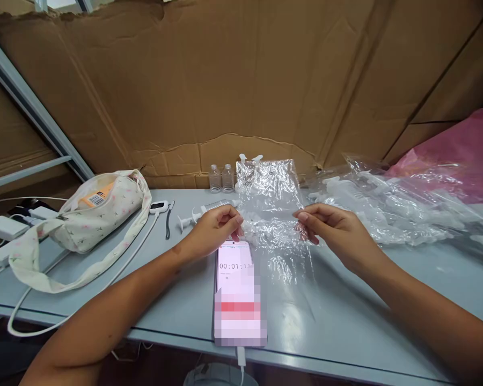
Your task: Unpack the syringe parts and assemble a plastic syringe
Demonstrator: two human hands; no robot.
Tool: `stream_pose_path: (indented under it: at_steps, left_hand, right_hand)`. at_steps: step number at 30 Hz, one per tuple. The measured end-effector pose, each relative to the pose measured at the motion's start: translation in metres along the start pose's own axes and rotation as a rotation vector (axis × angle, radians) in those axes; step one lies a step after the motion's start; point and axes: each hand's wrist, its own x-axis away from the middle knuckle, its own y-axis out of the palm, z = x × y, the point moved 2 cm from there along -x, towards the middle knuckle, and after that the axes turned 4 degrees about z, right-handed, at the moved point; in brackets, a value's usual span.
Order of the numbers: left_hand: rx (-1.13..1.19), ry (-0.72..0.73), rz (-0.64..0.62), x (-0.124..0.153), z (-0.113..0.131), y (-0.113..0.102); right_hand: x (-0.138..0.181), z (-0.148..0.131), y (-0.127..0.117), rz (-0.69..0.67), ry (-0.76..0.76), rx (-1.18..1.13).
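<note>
A clear plastic bag point(269, 195) is stretched upright between my two hands, its lower part hanging over the table. My left hand point(219, 228) pinches its left edge between thumb and fingers. On the opposite edge, my right hand point(332, 228) grips it the same way. Behind my left hand lies a clear syringe point(218, 205) with a white plunger, partly hidden by the fingers. Two small clear bottles point(221, 178) stand at the back beside the bag. Small white tips point(257, 158) show above the bag's top edge; what they belong to is unclear.
A phone point(235, 284) showing a timer lies in front, cabled. To the left are a floral fabric bag point(100, 214), a small white device point(159, 206) and white adapters point(6, 228). Clear bags of white plastic pieces point(386, 209) and a pink bag point(451, 145) lie right. Cardboard point(241, 80) walls the back.
</note>
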Motion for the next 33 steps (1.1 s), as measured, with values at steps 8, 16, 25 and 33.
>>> stream_pose_path:
  at_steps: [8,16,25,33]
  left_hand:
    - [0.069,-0.184,-0.165,0.008,-0.005,0.017]
    - [0.322,-0.13,0.113,0.002,0.001,0.004]
    - [0.404,-0.03,-0.155,0.004,0.0,0.003]
    - [0.076,0.04,-0.293,0.018,0.012,0.018]
  right_hand:
    - [0.001,-0.002,0.001,0.079,0.046,-0.178]
    - [0.009,-0.002,0.006,-0.206,-0.025,-0.056]
    - [0.015,-0.009,0.013,-0.324,0.015,0.086]
    - [0.015,-0.007,0.016,-0.147,0.122,-0.047]
